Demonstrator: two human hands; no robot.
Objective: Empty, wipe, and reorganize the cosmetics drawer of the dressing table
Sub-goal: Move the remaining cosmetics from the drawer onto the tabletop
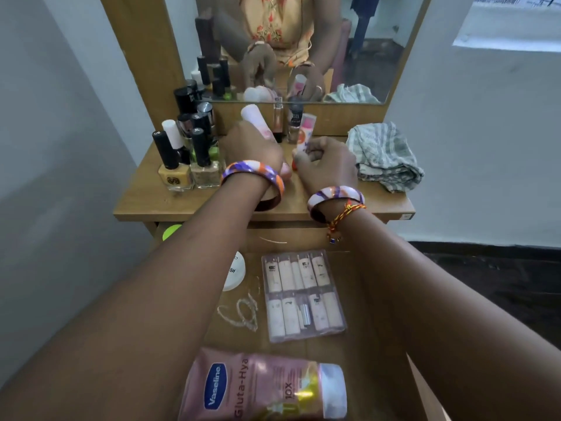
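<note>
Emptying step: left hand [253, 144] grips pink tube [256, 118], right hand [326, 162] pinches small tube [306, 132]; next, stand both on bench [188, 202].

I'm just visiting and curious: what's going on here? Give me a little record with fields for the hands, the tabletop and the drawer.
left hand: closed around a white and pink tube
right hand: grips a small white and orange tube
wooden tabletop: cluster of black-capped nail polish bottles at left, crumpled grey checked cloth at right
open wooden drawer: pink Vaseline lotion tube, clear plastic case of small tubes, white round lid, pale beaded chain
</note>
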